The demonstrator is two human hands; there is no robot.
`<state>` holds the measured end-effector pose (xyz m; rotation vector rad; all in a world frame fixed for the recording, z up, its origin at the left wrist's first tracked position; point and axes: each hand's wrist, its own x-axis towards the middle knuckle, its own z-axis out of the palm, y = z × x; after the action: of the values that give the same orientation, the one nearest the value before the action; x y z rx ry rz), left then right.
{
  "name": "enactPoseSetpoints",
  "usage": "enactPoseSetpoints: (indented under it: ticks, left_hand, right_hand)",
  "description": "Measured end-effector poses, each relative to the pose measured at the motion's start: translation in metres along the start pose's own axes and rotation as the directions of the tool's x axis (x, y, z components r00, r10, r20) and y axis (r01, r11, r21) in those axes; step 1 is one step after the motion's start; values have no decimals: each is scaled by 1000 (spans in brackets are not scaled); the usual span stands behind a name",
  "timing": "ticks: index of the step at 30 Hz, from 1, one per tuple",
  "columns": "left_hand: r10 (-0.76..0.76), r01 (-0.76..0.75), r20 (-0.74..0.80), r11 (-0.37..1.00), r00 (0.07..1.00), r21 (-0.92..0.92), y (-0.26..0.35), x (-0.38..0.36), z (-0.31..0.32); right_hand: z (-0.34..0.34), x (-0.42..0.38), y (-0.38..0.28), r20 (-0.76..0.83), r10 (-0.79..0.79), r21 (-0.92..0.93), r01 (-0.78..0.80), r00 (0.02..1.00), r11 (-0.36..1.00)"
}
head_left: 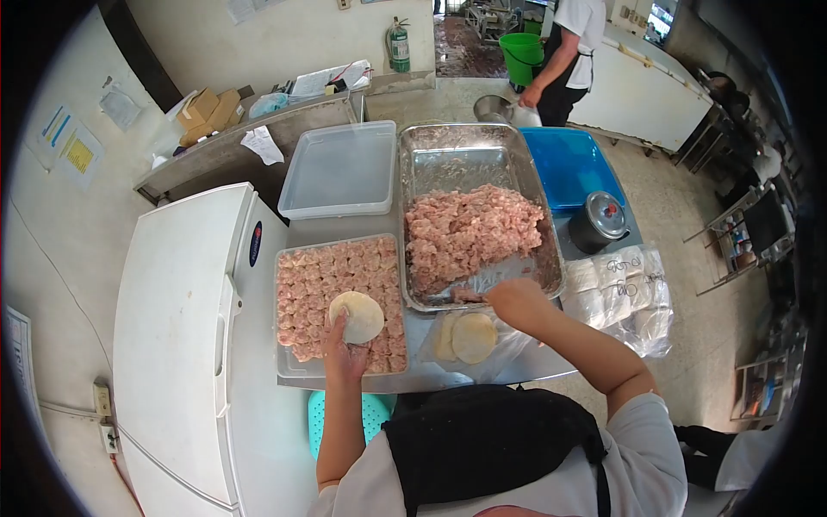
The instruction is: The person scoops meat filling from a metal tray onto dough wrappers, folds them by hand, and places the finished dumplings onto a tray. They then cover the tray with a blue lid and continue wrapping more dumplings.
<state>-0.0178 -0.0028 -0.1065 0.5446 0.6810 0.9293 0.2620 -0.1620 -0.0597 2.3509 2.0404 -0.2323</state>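
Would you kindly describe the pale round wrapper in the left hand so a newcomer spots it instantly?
Find the large metal tray. Left of it, over the clear plastic tray of pink meat, the left hand holds the pale round wrapper. It alone is held; similar wrappers lie near the right hand.

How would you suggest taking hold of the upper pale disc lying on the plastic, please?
Probably pinch the near rim of the upper pale disc, coming from the near side: it lies flat, overlapping the other disc on its left, while the metal tray stands just behind.
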Motion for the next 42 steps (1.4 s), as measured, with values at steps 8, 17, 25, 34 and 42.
enactPoseSetpoints:
  ticks: [8,17,25,34,42]
  left_hand:
    - [-107,110,28,979,994,-172,14,9,-14]
    - [-192,221,158,957,969,-190,-34,42,44]
    - [-246,326,246,867,938,-377,-47,61,101]
    - [43,-44,-10,966,999,-254,-13,34,91]
    - [63,-51,56,979,996,-200,-39,50,54]
  right_hand:
    - [32,45,-5,48,-7,224,-4,999,974]
    - [1,19,7,123,142,804,-182,982,565]
    - [14,7,1,-385,92,632,189,918,752]
    - [23,44,6,-91,1,-2,-2,996,1000]
    - [16,23,44,99,-72,529,9,992,849]
